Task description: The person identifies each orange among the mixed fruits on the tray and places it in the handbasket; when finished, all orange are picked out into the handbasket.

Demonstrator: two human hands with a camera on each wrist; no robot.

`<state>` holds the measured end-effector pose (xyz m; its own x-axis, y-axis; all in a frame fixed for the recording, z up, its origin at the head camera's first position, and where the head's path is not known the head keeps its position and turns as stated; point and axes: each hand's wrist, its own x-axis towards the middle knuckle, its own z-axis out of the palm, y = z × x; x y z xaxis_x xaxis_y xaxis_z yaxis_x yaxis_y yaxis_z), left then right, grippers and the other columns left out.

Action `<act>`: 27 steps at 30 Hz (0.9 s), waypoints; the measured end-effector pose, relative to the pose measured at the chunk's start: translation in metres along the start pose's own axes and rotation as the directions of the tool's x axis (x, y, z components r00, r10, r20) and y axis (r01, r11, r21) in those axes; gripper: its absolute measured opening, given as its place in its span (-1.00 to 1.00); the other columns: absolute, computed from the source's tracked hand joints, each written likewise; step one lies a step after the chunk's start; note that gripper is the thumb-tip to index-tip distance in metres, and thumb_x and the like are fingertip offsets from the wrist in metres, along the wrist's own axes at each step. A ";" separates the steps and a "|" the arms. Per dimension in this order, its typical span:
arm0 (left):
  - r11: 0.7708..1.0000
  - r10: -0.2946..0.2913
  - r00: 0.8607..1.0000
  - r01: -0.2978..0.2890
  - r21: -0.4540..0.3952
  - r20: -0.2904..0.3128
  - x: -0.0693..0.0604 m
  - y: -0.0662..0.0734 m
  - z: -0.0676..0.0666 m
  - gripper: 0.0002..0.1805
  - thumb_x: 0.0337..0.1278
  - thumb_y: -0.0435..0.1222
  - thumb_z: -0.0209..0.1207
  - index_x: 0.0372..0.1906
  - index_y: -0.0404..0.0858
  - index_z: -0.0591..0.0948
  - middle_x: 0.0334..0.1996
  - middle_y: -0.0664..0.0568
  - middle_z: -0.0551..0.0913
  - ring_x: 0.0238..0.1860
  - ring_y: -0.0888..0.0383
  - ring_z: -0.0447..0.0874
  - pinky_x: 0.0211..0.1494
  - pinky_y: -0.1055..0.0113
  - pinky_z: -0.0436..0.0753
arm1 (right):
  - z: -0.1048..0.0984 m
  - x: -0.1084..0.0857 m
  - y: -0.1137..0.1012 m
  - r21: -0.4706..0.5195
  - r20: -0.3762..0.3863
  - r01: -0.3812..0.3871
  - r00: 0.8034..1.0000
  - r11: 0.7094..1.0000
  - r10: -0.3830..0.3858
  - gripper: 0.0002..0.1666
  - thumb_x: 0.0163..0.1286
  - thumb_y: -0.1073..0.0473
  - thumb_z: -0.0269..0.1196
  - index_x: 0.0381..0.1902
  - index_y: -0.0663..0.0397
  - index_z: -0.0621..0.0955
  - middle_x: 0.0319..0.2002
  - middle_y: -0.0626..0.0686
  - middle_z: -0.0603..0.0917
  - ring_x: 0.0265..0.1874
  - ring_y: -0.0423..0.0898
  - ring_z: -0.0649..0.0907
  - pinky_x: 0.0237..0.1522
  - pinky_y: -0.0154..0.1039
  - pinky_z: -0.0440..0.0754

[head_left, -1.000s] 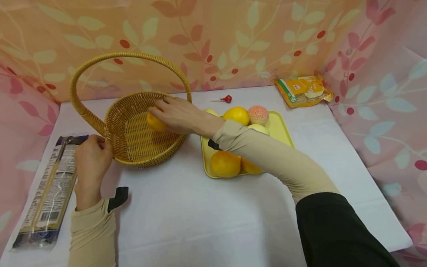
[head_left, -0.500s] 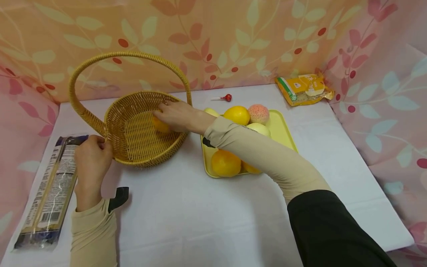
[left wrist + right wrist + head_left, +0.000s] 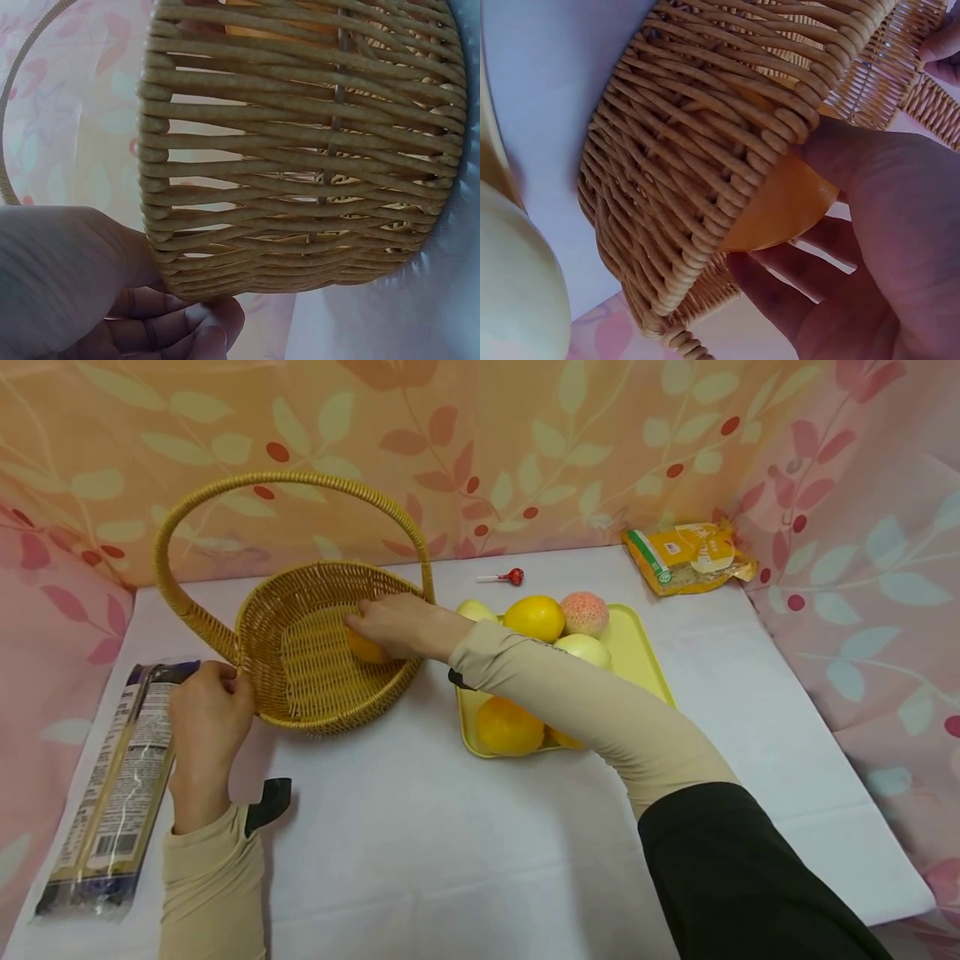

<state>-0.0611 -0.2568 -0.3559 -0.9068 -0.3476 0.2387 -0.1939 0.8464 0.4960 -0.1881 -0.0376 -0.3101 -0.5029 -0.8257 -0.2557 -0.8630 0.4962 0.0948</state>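
A woven basket with a tall arched handle stands at the left of the table. My left hand pinches its left rim near the foot of the handle; in the left wrist view the fingers curl at the rim. Inside the basket, by its right wall, my right hand holds an orange fruit. The right wrist view has thumb and fingers around that fruit, part of it hidden behind the weave. Its exact kind is unclear.
Right of the basket, a yellow tray bears several fruits, including a lemon-yellow one and a pink one; my right forearm crosses over it. A lollipop and an orange packet lie behind. A long plastic package lies left.
My right hand has lowered the orange fruit deeper into the basket, a little to the right. The left hand has stayed at the rim.
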 end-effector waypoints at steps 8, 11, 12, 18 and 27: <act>1.000 0.001 1.000 -0.001 -0.001 -0.003 -0.001 0.001 0.000 -0.63 0.29 -0.31 -0.01 -0.17 -0.61 0.59 -0.42 -0.44 0.62 -0.49 -0.24 0.54 -0.61 0.34 0.29 | -0.004 0.001 -0.002 0.026 0.048 -0.030 0.998 0.999 0.029 -0.45 0.45 0.07 0.05 0.36 0.00 0.35 0.19 0.14 0.52 0.08 0.04 0.61 0.13 -0.09 0.58; 1.000 -0.003 1.000 0.003 -0.002 0.001 -0.001 0.001 0.000 -0.63 0.29 -0.31 -0.01 -0.16 -0.61 0.59 -0.42 -0.44 0.61 -0.50 -0.23 0.53 -0.61 0.34 0.28 | -0.005 0.001 -0.003 0.017 0.049 -0.018 0.999 1.000 0.017 -0.45 0.41 0.11 0.07 0.35 -0.04 0.37 0.19 0.13 0.53 0.08 0.03 0.61 0.11 -0.07 0.59; 1.000 -0.004 1.000 0.004 -0.003 0.002 -0.001 0.000 0.000 -0.63 0.29 -0.31 -0.01 -0.16 -0.61 0.59 -0.42 -0.44 0.61 -0.51 -0.23 0.53 -0.62 0.34 0.28 | -0.005 0.001 -0.003 0.015 0.046 -0.013 0.999 1.000 0.013 -0.45 0.39 0.11 0.09 0.34 -0.05 0.39 0.18 0.12 0.54 0.08 0.03 0.61 0.09 -0.06 0.59; 1.000 -0.007 1.000 0.007 -0.007 0.003 0.000 0.000 -0.001 -0.63 0.30 -0.30 -0.01 -0.15 -0.60 0.59 -0.40 -0.44 0.61 -0.48 -0.23 0.53 -0.60 0.34 0.28 | -0.006 0.001 -0.004 0.001 0.036 -0.016 0.999 1.000 0.016 -0.46 0.34 0.07 0.15 0.29 -0.10 0.43 0.15 0.09 0.55 0.04 0.02 0.62 0.03 -0.06 0.61; 1.000 -0.024 0.999 0.024 -0.003 0.024 0.000 0.002 -0.002 -0.62 0.30 -0.29 -0.02 -0.14 -0.60 0.58 -0.39 -0.44 0.61 -0.47 -0.23 0.54 -0.61 0.35 0.30 | -0.007 0.000 -0.003 -0.009 0.048 -0.018 0.999 1.000 0.019 -0.42 0.35 0.04 0.16 0.33 -0.13 0.41 0.20 0.10 0.53 0.07 0.03 0.60 0.04 -0.06 0.61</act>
<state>-0.0601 -0.2563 -0.3533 -0.9105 -0.3581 0.2067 -0.2146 0.8365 0.5042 -0.1854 -0.0412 -0.3034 -0.5161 -0.8024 -0.2996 -0.8540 0.5088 0.1084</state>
